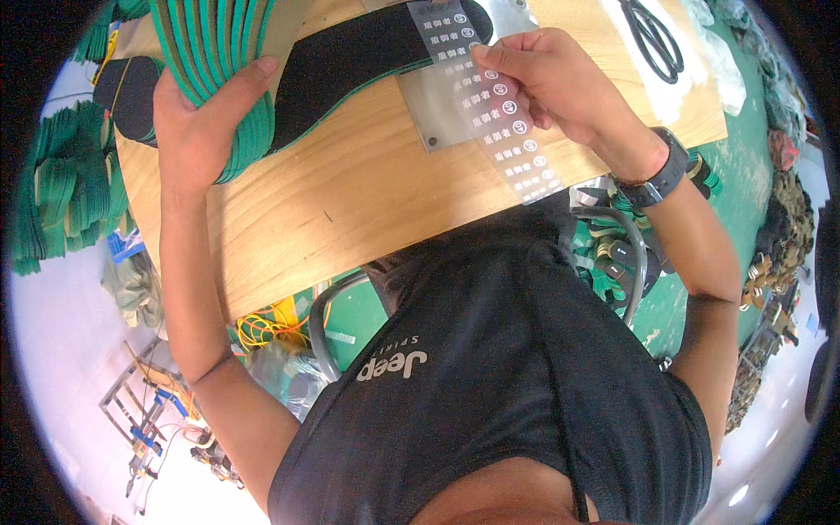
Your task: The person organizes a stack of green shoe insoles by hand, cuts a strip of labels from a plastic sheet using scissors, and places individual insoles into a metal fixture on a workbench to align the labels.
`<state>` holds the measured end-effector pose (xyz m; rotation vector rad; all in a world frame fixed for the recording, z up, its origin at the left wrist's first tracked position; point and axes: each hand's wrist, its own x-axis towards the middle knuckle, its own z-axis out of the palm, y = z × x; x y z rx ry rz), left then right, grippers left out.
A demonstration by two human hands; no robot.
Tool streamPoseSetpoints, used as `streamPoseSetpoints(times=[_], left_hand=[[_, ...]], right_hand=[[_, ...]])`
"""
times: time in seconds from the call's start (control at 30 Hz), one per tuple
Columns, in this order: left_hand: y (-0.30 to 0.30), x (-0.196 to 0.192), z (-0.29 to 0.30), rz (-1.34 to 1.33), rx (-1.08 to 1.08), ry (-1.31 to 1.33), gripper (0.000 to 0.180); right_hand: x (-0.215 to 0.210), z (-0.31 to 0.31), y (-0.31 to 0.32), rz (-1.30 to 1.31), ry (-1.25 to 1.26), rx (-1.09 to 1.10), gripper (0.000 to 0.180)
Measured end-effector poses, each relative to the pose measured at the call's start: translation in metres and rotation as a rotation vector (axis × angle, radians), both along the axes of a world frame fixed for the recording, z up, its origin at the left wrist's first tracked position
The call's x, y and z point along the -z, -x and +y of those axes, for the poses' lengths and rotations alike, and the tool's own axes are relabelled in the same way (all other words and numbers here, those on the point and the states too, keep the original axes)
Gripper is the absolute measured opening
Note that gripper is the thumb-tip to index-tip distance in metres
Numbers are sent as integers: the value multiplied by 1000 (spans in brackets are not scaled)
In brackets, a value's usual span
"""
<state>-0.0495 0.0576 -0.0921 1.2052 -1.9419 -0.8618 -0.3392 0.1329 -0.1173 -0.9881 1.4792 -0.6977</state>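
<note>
My left hand (197, 131) is closed around a fanned stack of green-edged insoles (214, 52) at the upper left of the table. Beside it a black insole (350, 66) lies flat, its right end under a clear strip of white printed labels (516, 149). Thumb and fingers of my right hand (560, 83) pinch that strip by its right edge; its lower end hangs past the table's front edge. Beneath the strip is a grey metal plate (429, 127) with a bolt at its corner. Another black insole bundle (131, 96) shows left of my left hand.
The wooden table (332, 219) spans the front. A coiled black cord (652, 39) lies on white sheeting at the right. Piles of green insoles (61, 184) stand at the left. Below are a metal tube frame (643, 254), orange cable (262, 331) and more insoles on the green floor.
</note>
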Motion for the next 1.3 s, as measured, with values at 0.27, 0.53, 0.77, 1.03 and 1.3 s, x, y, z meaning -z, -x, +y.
streamPoseSetpoints(times=[0.27,0.53,0.77,1.03,1.3], left_hand=[[2,-2,2,-45,7,3,22],[2,-2,1,-58,12,-16,23],[6,-3,6,-87,6,-4,24],[30,0,11,-10,63,23,39],[50,-8,11,-613,148,121,68]], right_hand=[[-5,2,-5,62,29,-7,31],[-8,-1,-2,17,-11,-20,29],[-7,1,-2,-36,-24,-2,28],[-9,4,-2,-21,2,36,30],[-5,15,3,-58,96,-36,29]])
